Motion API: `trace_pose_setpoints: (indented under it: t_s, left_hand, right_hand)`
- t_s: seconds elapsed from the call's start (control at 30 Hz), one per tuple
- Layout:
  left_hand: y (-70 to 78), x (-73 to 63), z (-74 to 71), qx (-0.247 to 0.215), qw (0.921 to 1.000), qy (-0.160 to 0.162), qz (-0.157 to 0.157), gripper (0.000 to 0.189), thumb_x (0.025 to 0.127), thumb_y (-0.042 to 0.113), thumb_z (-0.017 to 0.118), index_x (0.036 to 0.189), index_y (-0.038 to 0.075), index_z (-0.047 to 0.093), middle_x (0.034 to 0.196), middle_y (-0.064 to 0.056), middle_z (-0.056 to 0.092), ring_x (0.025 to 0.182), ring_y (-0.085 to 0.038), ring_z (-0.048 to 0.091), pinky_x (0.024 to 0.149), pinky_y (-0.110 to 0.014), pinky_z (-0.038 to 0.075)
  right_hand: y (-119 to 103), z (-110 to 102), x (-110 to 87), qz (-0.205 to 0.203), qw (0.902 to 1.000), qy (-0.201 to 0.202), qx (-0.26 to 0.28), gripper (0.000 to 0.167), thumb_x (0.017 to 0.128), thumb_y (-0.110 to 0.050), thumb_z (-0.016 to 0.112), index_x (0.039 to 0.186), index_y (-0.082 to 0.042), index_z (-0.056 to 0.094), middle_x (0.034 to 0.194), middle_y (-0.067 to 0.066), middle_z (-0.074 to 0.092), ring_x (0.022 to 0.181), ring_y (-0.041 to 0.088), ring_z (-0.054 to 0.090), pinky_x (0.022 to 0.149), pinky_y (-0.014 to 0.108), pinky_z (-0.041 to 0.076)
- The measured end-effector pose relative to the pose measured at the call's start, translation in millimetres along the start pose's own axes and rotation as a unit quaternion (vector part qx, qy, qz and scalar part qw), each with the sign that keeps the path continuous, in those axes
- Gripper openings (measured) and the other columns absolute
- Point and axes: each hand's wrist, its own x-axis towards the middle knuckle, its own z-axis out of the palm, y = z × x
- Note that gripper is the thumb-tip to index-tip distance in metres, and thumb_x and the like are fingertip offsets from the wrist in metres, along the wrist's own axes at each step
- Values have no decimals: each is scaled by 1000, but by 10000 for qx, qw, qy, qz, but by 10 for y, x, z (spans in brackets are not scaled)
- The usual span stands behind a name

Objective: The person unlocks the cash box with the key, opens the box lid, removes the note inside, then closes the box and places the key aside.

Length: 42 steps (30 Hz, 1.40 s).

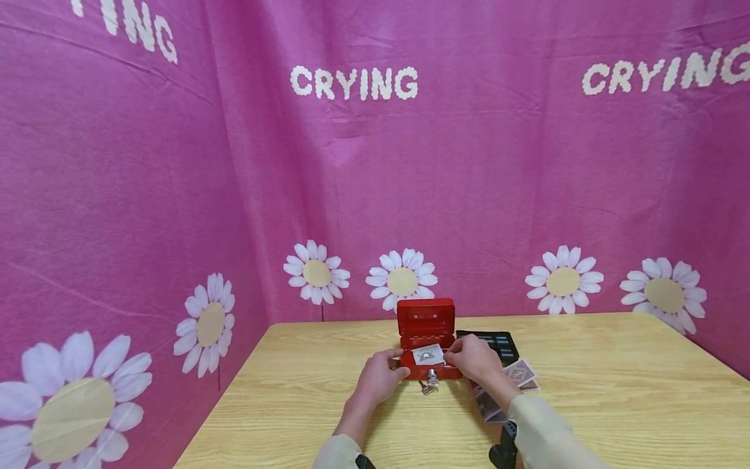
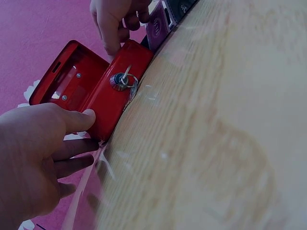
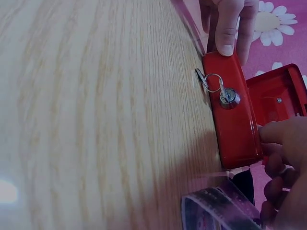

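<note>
A small red cash box [image 1: 430, 373] stands with its lid [image 1: 426, 316] raised. In its front lock is a key [image 2: 126, 72], with a ring and more keys [image 1: 428, 389] hanging from it. Inside lies a white printed card [image 1: 428, 355], tilted in the opening. My left hand [image 1: 379, 376] grips the box's left end, thumb on the front face and fingers along the side. At the right end, my right hand [image 1: 473, 357] pinches the card's right edge with curled fingers. Both wrist views hide the card behind the box's front wall.
Behind my right hand lies a black case [image 1: 504, 345] with slots. Printed cards [image 1: 520, 373] sit under my right forearm, beside a dark purple printed item [image 1: 491, 407]. A pink curtain [image 1: 363, 182] hangs at the wooden table's [image 1: 586, 391] far edge.
</note>
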Motion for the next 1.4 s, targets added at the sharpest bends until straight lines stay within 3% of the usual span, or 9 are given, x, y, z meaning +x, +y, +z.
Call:
trace_pose_setpoints:
  t_s: [0.67, 1.13, 1.4]
  left_hand:
    - [-17, 24, 22, 16, 10000, -23, -33, 44, 92, 11, 70, 134, 1, 61, 118, -12, 71, 97, -18, 66, 87, -41, 55]
    - [-23, 19, 1, 88, 9999, 5, -58, 43, 91, 11, 70, 133, 2, 62, 116, -12, 72, 96, -18, 66, 86, -41, 55]
    - [-26, 20, 1, 76, 10000, 16, -5, 44, 91, 11, 71, 133, 1, 62, 115, -13, 72, 96, -18, 66, 86, -39, 55]
  right_hand:
    - [30, 37, 113, 205, 9992, -277, -184, 19, 84, -25, 72, 90, -8, 78, 91, 6, 74, 74, 16, 60, 61, 32, 45]
    - [52, 81, 140, 277, 9993, -221, -80, 14, 81, -26, 73, 82, -12, 77, 84, 2, 73, 72, 16, 59, 60, 32, 42]
    - [47, 70, 128, 182, 9996, -158, 148, 16, 82, -24, 73, 79, -8, 76, 76, 2, 69, 68, 15, 55, 57, 28, 41]
